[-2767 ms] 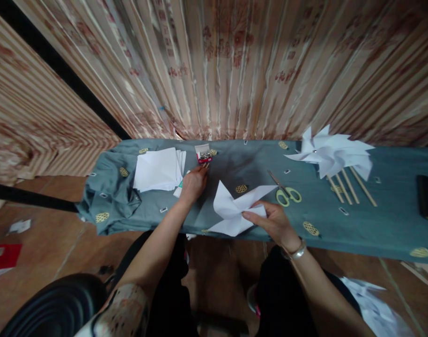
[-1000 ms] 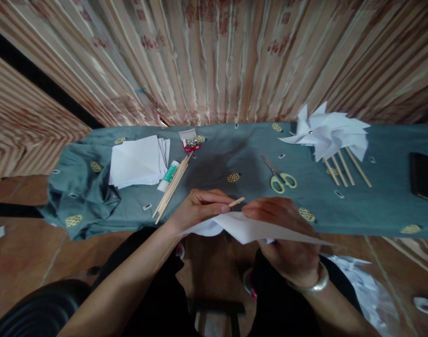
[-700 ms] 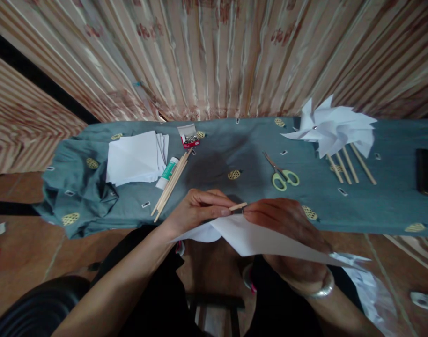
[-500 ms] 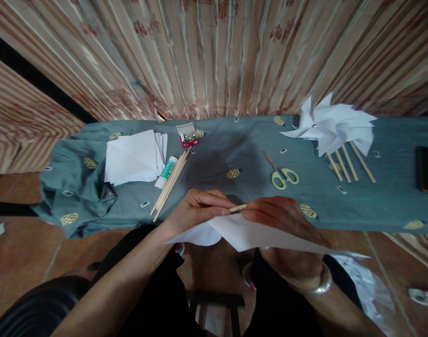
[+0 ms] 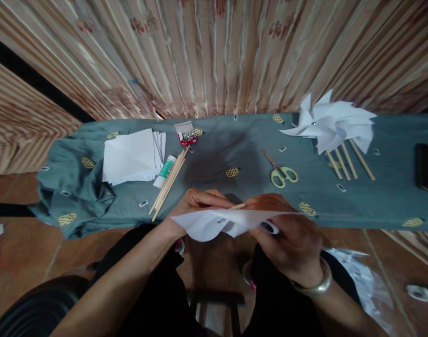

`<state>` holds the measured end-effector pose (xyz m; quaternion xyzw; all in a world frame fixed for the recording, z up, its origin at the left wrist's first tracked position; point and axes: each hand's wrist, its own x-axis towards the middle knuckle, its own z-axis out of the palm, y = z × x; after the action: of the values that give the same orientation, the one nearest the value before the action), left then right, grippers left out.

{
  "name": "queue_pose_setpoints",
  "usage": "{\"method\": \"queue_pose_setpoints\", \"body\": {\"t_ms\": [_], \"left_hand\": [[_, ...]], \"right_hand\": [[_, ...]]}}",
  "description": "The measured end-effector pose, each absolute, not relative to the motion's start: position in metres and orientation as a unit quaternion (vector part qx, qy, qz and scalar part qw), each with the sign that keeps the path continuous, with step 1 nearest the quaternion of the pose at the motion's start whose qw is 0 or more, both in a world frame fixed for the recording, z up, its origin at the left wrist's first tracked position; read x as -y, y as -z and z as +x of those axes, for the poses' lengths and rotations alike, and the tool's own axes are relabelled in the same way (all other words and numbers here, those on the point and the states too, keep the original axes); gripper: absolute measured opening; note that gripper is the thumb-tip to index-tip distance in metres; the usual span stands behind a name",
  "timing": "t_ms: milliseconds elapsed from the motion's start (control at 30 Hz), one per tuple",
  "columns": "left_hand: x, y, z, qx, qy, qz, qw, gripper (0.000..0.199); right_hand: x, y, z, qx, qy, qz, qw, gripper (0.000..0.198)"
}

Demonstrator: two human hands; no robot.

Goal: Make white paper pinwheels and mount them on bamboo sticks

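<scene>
Close to the table's front edge, my left hand (image 5: 202,200) is closed around a wooden stick (image 5: 239,206), whose end pokes out between my two hands. A white paper pinwheel (image 5: 203,226) hangs on my side of the stick, its curled blades facing down toward my lap. My right hand (image 5: 291,238) pinches at the stick and the pinwheel's middle, with its fingers behind the paper and the thumb below. The paper hides the exact point of contact.
On the cloth-covered table (image 5: 214,159) lie a paper stack (image 5: 129,157), a glue stick (image 5: 165,172), several wooden sticks (image 5: 170,184) and an open box of pins (image 5: 188,138). Scissors (image 5: 284,175) are right of centre. Finished pinwheels (image 5: 343,124) overlap further right, near a dark phone-like object (image 5: 426,168).
The pinwheel has turned in my hands, so its blades now face me more and its long right point has swung upward. My right hand has shifted its grip slightly.
</scene>
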<state>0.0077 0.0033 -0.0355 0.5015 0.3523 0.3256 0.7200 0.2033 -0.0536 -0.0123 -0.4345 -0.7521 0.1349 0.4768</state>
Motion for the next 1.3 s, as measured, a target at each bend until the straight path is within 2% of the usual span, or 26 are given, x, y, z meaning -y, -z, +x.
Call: {"method": "queue_pose_setpoints", "body": {"t_ms": [100,200,367,533,967,1300], "left_hand": [[-0.001,0.034,0.011,-0.372,-0.341,0.478,0.719,0.031],[0.003,0.036,0.015,-0.412,-0.356,0.441,0.713,0.031],[0.010,0.056,0.023,-0.440,-0.353,0.397,0.724,0.030],[0.016,0.066,0.030,-0.450,-0.348,0.312,0.761,0.037],[0.023,0.068,0.027,-0.454,-0.360,0.231,0.782,0.040],[0.024,0.079,0.018,-0.475,-0.364,0.252,0.761,0.026]], "right_hand": [[0.052,0.013,0.203,0.692,-0.214,-0.509,0.465,0.004],[0.047,0.015,0.204,0.633,-0.312,-0.549,0.447,0.011],[0.031,0.031,0.208,0.560,-0.448,-0.534,0.449,0.016],[0.018,0.051,0.210,0.511,-0.527,-0.518,0.439,0.024],[0.010,0.066,0.207,0.510,-0.559,-0.534,0.378,0.032],[0.006,0.066,0.205,0.548,-0.554,-0.525,0.343,0.032]]}}
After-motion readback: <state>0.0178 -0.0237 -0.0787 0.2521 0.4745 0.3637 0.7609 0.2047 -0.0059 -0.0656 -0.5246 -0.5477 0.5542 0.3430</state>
